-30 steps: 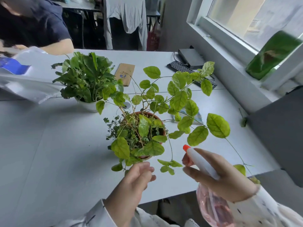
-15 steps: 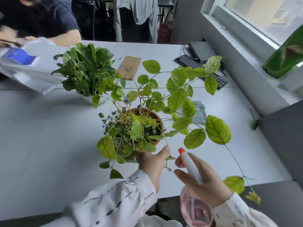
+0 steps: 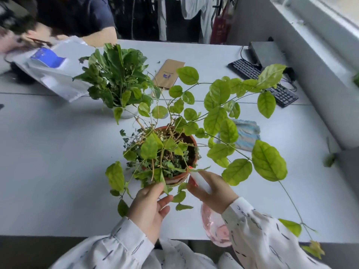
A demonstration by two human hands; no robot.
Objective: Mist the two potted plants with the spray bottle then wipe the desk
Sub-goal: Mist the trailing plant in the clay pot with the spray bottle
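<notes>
Showing the desk scene, left to right:
White bag (image 3: 52,74): lies at the far left of the desk (image 3: 48,162), carrying a blue label; a second person in a dark top sits behind it.
Dark-leaved plant (image 3: 116,74): stands upright in a white pot (image 3: 127,111), left of centre and farther from the wearer than the other plant.
Brown envelope (image 3: 169,73): lies flat just behind and to the right of the dark-leaved plant.
Left hand (image 3: 149,208): reaches from a white patterned sleeve; thumb and fingers are pinched together on a leaf (image 3: 162,178) at the near rim of the terracotta pot (image 3: 177,178).
Trailing plant (image 3: 219,117): grows from the terracotta pot at the centre of the desk; long stems with yellow-green leaves spread right and forward past the desk's near edge.
Spray bottle (image 3: 215,228): pink translucent body with a white head and orange nozzle tip, held low at the near edge; the nozzle touches or nearly touches the pot's near rim, pointing into the foliage.
Right hand (image 3: 211,191): closed around the neck of the spray bottle, fingers wrapped over the white head.
Cloth (image 3: 245,133): pale blue, lies flat right of the terracotta pot, partly hidden by leaves.
Keyboard (image 3: 262,80): black, at the far right corner, next to a dark box near the window sill.
</notes>
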